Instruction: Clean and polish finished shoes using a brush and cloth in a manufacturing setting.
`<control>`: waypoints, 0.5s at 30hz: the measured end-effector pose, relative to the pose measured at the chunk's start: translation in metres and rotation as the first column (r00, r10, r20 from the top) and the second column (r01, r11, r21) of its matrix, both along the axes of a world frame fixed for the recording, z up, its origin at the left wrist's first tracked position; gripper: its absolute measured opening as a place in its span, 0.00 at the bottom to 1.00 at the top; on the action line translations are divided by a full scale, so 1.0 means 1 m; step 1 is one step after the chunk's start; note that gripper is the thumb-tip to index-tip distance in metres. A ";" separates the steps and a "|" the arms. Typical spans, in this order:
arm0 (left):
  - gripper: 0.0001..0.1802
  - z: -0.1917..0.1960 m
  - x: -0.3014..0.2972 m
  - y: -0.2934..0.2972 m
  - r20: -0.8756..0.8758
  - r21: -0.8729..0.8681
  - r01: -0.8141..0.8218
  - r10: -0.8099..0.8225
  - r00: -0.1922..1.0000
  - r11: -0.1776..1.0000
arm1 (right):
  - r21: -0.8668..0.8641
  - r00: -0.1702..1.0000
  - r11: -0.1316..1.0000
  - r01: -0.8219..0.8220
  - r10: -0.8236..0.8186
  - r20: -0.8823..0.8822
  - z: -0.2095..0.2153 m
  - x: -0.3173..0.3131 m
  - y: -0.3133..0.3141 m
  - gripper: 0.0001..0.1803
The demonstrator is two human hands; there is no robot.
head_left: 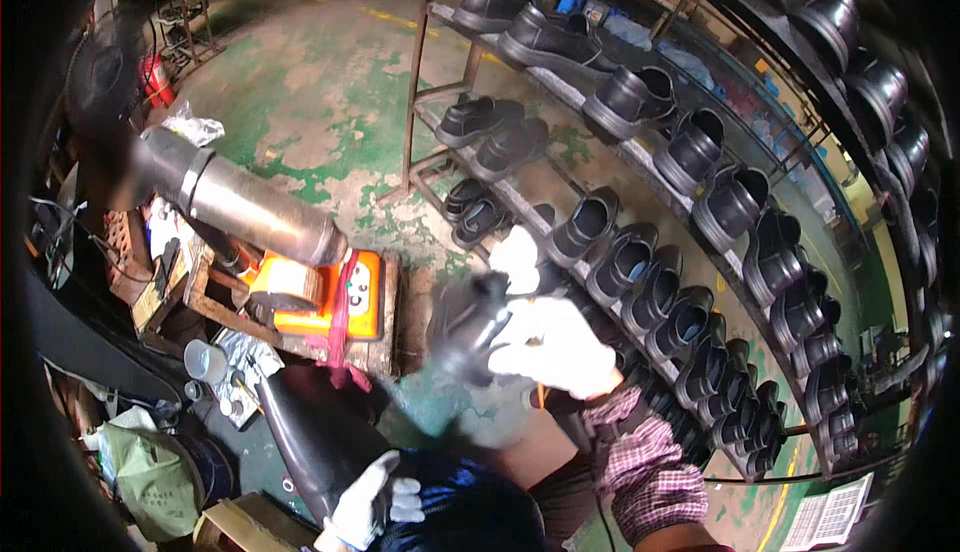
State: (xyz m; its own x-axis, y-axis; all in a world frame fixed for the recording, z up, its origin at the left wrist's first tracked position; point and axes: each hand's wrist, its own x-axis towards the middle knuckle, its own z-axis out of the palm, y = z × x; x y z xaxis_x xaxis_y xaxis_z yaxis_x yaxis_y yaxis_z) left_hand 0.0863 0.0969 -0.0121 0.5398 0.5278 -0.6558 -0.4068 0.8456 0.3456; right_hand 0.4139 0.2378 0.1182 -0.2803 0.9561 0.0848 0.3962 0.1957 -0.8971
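Note:
My right hand (550, 344), in a white glove below a plaid sleeve, reaches forward and grips a black shoe (470, 327). The shoe is smeared by motion, so its outline is unclear. A separate white patch (515, 260) shows just beyond it; whether it belongs to a glove I cannot tell. Low in the picture my left hand (375, 500), also white-gloved, rests against dark blue cloth, fingers loosely bent and thumb apart. No object shows in it. Beside it slants a smooth black tapered piece (318, 432), its kind not clear.
To the right stands a metal rack (560, 82) with several tiers of black shoes (690, 152). An orange machine (370, 297) with a red strap sits at left under a large metal cylinder (265, 207). A plastic cup (205, 362) and a green bag (150, 472) lie lower left.

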 end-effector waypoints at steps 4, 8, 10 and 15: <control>0.26 0.033 0.003 -0.005 -0.174 -0.126 -0.116 0.093 0.980 0.985 | 0.241 0.854 0.970 0.036 -0.155 0.497 -0.004 0.041 0.099 0.12; 0.28 0.020 -0.004 -0.009 -0.211 -0.117 -0.144 0.117 0.971 0.983 | 0.386 0.546 0.923 0.002 -0.324 0.773 -0.057 0.107 0.192 0.16; 0.28 0.007 -0.005 -0.008 -0.242 -0.125 -0.158 0.125 0.962 0.979 | 0.388 0.525 0.910 0.147 -0.405 0.749 -0.104 0.149 0.213 0.13; 0.27 0.003 -0.011 -0.008 -0.235 -0.199 -0.208 0.160 0.959 0.958 | 0.505 0.450 0.822 0.263 -0.567 0.690 -0.124 0.126 0.223 0.16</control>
